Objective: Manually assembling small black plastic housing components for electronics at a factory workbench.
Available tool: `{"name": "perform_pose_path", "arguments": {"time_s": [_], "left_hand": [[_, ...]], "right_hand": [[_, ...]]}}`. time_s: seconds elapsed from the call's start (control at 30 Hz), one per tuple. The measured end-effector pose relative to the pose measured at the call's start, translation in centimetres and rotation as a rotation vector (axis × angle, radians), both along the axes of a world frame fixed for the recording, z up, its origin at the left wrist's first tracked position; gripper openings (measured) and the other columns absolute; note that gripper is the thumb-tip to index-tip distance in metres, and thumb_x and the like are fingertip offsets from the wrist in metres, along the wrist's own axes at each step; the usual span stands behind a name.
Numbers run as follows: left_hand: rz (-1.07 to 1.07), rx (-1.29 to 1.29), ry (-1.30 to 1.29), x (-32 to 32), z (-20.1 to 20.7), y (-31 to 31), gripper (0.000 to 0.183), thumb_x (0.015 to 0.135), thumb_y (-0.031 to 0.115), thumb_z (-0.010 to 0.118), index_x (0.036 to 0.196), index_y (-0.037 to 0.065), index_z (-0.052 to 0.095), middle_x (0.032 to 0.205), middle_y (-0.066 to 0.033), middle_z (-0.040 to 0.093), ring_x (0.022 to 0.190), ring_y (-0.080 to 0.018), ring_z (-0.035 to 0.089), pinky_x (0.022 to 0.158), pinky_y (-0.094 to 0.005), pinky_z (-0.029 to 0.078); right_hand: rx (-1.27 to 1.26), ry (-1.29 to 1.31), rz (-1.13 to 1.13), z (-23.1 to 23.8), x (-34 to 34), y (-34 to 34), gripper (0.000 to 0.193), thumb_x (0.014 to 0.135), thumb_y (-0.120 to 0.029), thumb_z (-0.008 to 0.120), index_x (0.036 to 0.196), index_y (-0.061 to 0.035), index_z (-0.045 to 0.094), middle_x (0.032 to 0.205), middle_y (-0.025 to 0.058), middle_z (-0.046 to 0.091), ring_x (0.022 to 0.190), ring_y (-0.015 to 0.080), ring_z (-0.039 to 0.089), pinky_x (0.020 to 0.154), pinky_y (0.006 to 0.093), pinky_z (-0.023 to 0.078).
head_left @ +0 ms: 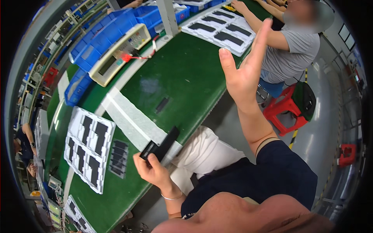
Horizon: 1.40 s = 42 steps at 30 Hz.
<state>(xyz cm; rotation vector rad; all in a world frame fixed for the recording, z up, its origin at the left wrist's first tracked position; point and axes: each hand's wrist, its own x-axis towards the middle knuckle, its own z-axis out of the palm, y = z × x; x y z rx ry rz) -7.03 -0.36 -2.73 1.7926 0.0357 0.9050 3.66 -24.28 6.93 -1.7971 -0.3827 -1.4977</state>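
Observation:
My left hand (155, 174) grips a flat black L-shaped piece (166, 143) between thumb and fingers, over the near edge of the green table. A white cloth-like strip (130, 116) lies on the tabletop beneath and beyond that piece. My right hand (244, 79) is raised at the right, palm and fingers stretched out, thumb apart, with nothing in it. Left of my left hand, a white tray (110, 136) holds several similar black pieces. Between that tray and my left hand lies a dark ribbed sheet (118, 159).
Farther along the green table (186, 70) are a small dark strip (162, 105) and another white tray (239, 48) of black pieces. A beige meter (120, 54) with red and black leads stands before blue bins (105, 33). A person (303, 50) sits at right near a red stool (285, 110).

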Motion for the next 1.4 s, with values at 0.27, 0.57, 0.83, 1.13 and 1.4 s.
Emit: {"name": "perform_pose_path", "arguments": {"time_s": [0.27, 0.57, 0.83, 1.13, 1.4], "left_hand": [[-0.043, -0.116, 0.017, 0.3, -0.1, -0.3, 0.012, 0.083, 0.001, 0.053, 0.072, -0.003, 0.05, 0.076, -0.0036, 0.041, 0.064, -0.0107, 0.038, 0.053, -0.0223, 0.03], [-0.057, -0.172, 0.003, 0.1, 0.0, 0.0, 0.013, 0.084, 0.004, 0.054, 0.073, -0.003, 0.05, 0.074, -0.0028, 0.038, 0.064, -0.0107, 0.036, 0.054, -0.0229, 0.029], [-0.083, -0.127, -0.038, -0.1, 0.1, 0.0, 0.022, 0.084, 0.005, 0.054, 0.067, -0.001, 0.041, 0.072, -0.0012, 0.034, 0.063, -0.0096, 0.032, 0.053, -0.0226, 0.026], [-0.027, -0.128, -0.016, 0.8, -0.5, 0.2, 0.02, 0.088, 0.006, 0.05, 0.071, 0.004, 0.04, 0.066, 0.0063, 0.033, 0.061, -0.0034, 0.028, 0.052, -0.0197, 0.023], [-0.107, -0.18, 0.029, 0.8, 0.2, 0.5, 0.015, 0.087, 0.005, 0.049, 0.073, 0.002, 0.043, 0.072, 0.0044, 0.039, 0.067, -0.0044, 0.033, 0.059, -0.0183, 0.029]], "right_hand": [[-0.037, 0.8, 0.538, -8.8, 2.2, 3.8, 0.025, 0.075, -0.004, 0.062, 0.1, -0.0035, 0.062, 0.103, 0.0103, 0.061, 0.095, 0.0218, 0.059, 0.083, 0.0304, 0.046], [-0.35, 0.675, 0.378, -9.6, 0.9, 5.3, 0.007, 0.076, -0.011, 0.06, 0.077, -0.004, 0.06, 0.076, 0.0065, 0.059, 0.065, 0.0205, 0.059, 0.06, 0.0308, 0.047], [-0.44, 0.572, 0.313, -9.8, 0.7, 5.7, 0.008, 0.075, -0.015, 0.059, 0.074, -0.0075, 0.06, 0.078, 0.0039, 0.059, 0.078, 0.0229, 0.057, 0.071, 0.035, 0.046], [-0.474, 0.626, 0.34, -9.6, 1.0, 5.4, 0.006, 0.074, -0.015, 0.06, 0.076, -0.0085, 0.061, 0.081, 0.0033, 0.059, 0.081, 0.0225, 0.056, 0.074, 0.0343, 0.045], [-0.555, 0.619, 0.41, -9.1, 0.6, 5.6, 0.007, 0.073, -0.011, 0.062, 0.079, -0.0079, 0.06, 0.084, 0.0021, 0.057, 0.082, 0.0214, 0.054, 0.075, 0.033, 0.044]]}}
